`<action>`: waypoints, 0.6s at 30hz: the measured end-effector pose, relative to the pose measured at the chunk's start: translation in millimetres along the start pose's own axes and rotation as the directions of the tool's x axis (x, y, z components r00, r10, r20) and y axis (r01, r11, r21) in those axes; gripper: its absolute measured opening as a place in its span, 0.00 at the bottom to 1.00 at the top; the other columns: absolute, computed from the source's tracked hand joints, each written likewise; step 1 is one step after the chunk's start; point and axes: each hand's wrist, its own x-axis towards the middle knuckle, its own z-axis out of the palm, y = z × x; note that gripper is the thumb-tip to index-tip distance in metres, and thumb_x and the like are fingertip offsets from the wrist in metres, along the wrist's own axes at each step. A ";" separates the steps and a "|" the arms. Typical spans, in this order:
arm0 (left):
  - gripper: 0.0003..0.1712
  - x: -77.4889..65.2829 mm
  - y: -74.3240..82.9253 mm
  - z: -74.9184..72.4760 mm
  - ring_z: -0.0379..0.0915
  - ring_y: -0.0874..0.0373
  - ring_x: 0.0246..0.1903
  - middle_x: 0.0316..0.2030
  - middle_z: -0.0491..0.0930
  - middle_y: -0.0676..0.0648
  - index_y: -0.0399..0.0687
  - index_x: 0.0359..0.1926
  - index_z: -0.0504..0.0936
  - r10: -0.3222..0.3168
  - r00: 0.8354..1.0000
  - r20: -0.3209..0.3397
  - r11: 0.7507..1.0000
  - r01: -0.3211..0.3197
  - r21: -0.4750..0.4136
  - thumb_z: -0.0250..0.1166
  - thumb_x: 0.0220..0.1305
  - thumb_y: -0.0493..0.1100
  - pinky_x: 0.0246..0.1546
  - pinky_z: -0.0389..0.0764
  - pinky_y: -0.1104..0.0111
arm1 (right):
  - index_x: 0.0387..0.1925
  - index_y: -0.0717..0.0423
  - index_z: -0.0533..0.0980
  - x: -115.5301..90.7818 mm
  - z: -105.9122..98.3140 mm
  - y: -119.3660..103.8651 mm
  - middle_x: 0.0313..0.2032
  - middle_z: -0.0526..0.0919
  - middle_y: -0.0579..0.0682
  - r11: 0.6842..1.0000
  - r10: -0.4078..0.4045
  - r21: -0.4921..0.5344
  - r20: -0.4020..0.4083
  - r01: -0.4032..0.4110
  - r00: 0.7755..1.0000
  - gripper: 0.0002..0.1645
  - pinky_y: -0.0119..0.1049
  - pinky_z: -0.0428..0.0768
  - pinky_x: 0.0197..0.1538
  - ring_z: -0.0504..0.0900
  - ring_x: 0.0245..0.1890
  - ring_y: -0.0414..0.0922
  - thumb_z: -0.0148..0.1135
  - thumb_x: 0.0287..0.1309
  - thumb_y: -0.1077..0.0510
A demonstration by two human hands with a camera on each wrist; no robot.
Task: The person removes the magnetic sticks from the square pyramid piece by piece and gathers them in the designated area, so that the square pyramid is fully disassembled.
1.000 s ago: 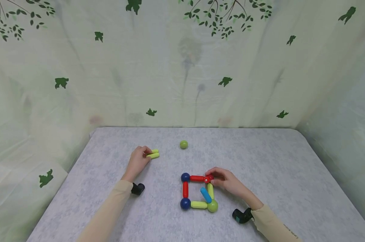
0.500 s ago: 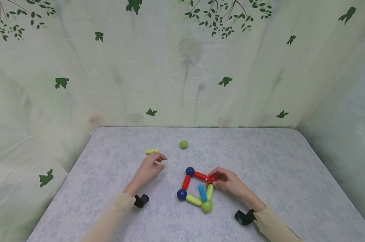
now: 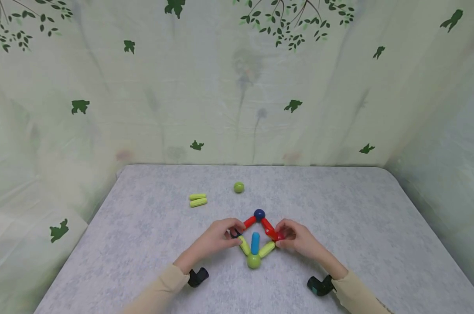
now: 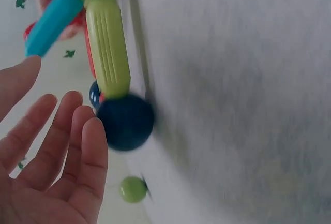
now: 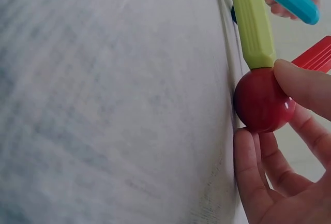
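Observation:
A four-sided frame of magnetic balls and rods lies on the table. My right hand pinches the red ball at its right corner, where a red rod sticks up. My left hand is at the left corner, its fingers loosely bent beside the dark blue ball; some fingertips seem to touch it. The other dark blue ball forms the far corner, joined by red rods. At the near corner sits a green ball with two yellow-green rods and a raised blue rod.
Two loose yellow-green rods lie side by side at the back left. A loose green ball rests near the back middle. The table's far edge meets a leaf-patterned curtain.
My left hand left the two loose rods and came right to the frame's left corner. The frame has turned clockwise and skewed into a diamond, while my right hand kept hold of the red ball.

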 end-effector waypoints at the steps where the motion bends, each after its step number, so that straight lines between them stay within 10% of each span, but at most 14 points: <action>1: 0.18 0.4 1.5 3.3 0.74 0.55 0.39 0.43 0.80 0.46 0.39 0.50 0.77 -0.008 1.000 0.010 1.000 0.008 -0.007 0.67 0.61 0.40 0.40 0.77 0.67 | 0.40 0.53 0.75 -0.5 0.3 -0.8 0.36 0.77 0.47 1.000 -0.005 -0.010 0.002 0.005 1.000 0.14 0.36 0.76 0.41 0.75 0.37 0.47 0.70 0.52 0.62; 18: 0.22 1.1 13.7 29.6 0.72 0.61 0.42 0.42 0.75 0.55 0.48 0.51 0.74 -0.114 0.993 0.014 0.993 0.113 0.030 0.70 0.58 0.43 0.43 0.75 0.69 | 0.38 0.53 0.72 -8.6 2.7 -8.9 0.31 0.75 0.47 0.999 -0.001 -0.032 0.089 0.004 0.996 0.18 0.33 0.76 0.34 0.74 0.33 0.46 0.73 0.50 0.56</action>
